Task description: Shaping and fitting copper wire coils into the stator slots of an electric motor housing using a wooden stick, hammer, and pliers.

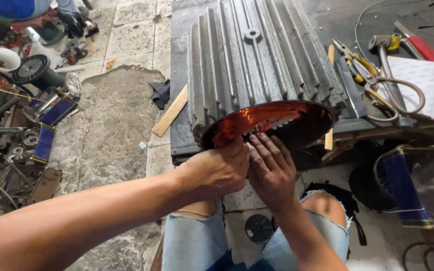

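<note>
Here, both hands meet at the open end of a ribbed grey motor housing [257,60] lying on its side at the front edge of the dark bench [179,130], its mouth overhanging toward the person. The left hand [217,170] is curled, fingers bent inward and pressed against the lower rim where copper winding [257,118] shows (whether the hidden fingertips pinch wire cannot be told). The right hand [272,168] lies just beside it, touching it, fingers nearly straight and slightly spread, tips resting on the lower rim and the winding; it grips nothing visible.

Right of the housing, along the bench's front edge, lie scissors [398,98] and yellow-handled pliers [357,62], with a hammer [385,47] farther back and white paper [428,85] at the right edge. A wooden stick [169,113] leans off the bench's left edge. Scrap parts [21,125] cover the floor on the far left.
</note>
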